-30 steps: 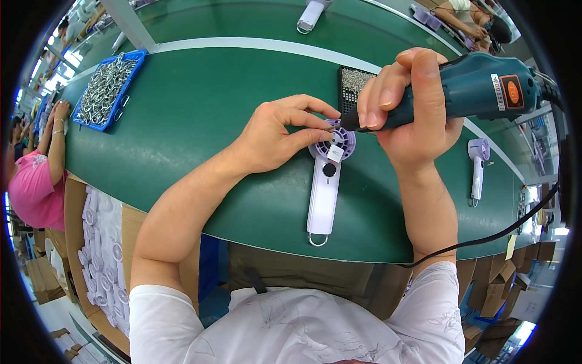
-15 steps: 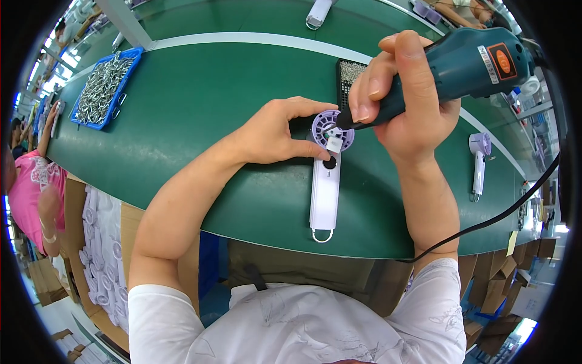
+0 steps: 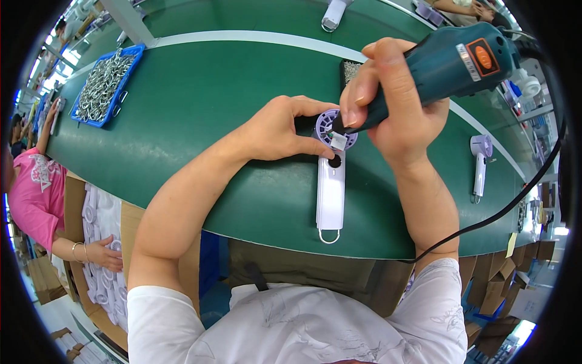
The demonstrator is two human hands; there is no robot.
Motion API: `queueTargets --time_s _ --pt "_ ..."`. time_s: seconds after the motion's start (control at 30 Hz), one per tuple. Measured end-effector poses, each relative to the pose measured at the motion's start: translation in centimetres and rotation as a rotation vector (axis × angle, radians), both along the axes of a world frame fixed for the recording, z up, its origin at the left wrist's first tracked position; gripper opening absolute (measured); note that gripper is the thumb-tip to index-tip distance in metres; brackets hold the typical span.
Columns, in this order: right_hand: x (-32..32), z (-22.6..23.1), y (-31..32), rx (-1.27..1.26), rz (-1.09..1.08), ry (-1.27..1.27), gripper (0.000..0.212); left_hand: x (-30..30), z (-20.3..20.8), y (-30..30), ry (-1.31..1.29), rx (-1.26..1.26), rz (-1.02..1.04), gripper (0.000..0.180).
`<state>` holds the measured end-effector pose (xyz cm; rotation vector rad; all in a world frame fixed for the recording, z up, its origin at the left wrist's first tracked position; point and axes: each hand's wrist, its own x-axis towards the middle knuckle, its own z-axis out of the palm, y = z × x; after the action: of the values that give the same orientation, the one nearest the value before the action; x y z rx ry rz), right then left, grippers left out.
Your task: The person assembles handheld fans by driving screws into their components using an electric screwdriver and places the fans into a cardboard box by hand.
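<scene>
1. Green conveyor belt [image 3: 212, 109] with a white stripe runs across the workstation; blue tray of metal parts [image 3: 103, 85] sits far left on it, well apart from the work.
2. White handheld fan [image 3: 331, 182] lies on the belt near the person's edge, lilac round head away from them, handle loop toward them.
3. Left hand [image 3: 276, 130] has fingers curled around the fan head, thumb and index pinching its rim, steadying it.
4. Right hand [image 3: 394, 109] is wrapped tight round a teal electric screwdriver [image 3: 448, 64], bit tip down on the fan head just above the black button.
5. Progress: screw driving looks under way, not finished; whether the screw is seated cannot be told.
6. Another white fan [image 3: 480, 161] lies further right, a third [image 3: 333, 12] at the far edge.
7. A co-worker in a pink top [image 3: 33, 194] stands left by cartons.
</scene>
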<state>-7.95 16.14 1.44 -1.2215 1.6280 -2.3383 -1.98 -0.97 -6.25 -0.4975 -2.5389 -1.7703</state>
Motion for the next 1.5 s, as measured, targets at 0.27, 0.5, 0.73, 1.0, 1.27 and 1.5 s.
queueTargets --time_s 0.27,0.5,0.73,1.0,1.27,1.5 --pt "0.9 -1.3 -1.3 0.137 0.064 0.002 0.007 0.5 -1.0 -0.6 0.014 -0.023 0.085 0.041" --pt "1.1 -1.7 -1.9 0.122 0.047 0.029 0.016 0.1 -0.4 0.0 -0.042 0.079 0.082 0.028" --pt "1.2 -1.5 -1.5 0.132 0.109 -0.042 0.016 0.1 0.0 0.8 0.047 0.126 0.050 0.036" --pt "0.8 1.8 1.1 0.044 0.118 -0.005 0.013 0.3 -0.3 -0.5 0.015 -0.049 0.009 0.059" --pt "-5.7 -0.7 11.2 -0.159 -0.511 0.034 0.017 0.3 -0.6 0.5 0.019 -0.053 0.042 0.068" --pt "-7.8 -3.1 11.8 -0.130 -0.588 -0.080 0.020 0.4 -0.2 1.4 0.060 -0.092 0.037 0.069"
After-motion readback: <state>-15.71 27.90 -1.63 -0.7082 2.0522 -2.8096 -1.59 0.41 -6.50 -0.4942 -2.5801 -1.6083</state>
